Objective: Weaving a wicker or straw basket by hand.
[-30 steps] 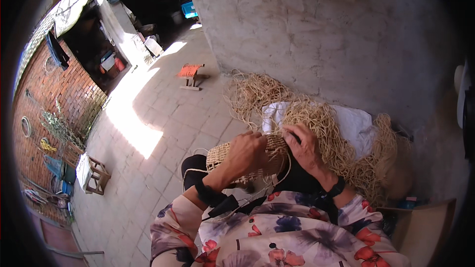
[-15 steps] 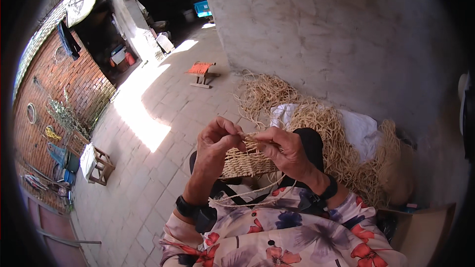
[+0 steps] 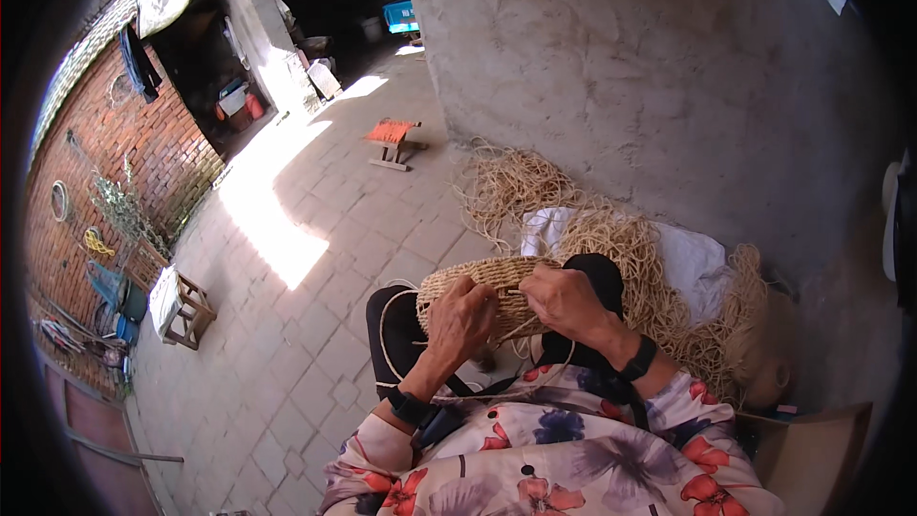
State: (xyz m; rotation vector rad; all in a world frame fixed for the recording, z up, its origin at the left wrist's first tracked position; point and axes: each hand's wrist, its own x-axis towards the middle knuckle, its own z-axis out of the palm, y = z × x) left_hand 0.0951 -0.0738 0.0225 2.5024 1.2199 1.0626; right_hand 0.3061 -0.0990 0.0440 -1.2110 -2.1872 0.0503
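From the head camera, the left hand (image 3: 460, 323) and right hand (image 3: 565, 302) both gripped a woven straw basket (image 3: 482, 279) over the lap, fingers curled on its rim; a straw pile (image 3: 621, 258) lay just beyond.

rural home yard - brick wall (image 3: 162, 148), paved floor (image 3: 315, 258).

So there's this half-made woven straw basket (image 3: 482, 279), pale tan, tight coiled rows, sitting on the lap tipped a bit toward the wall. Both hands are on its near rim. A loose straw cord (image 3: 390, 325) loops off its left side, curving down over the dark trousers and back up.
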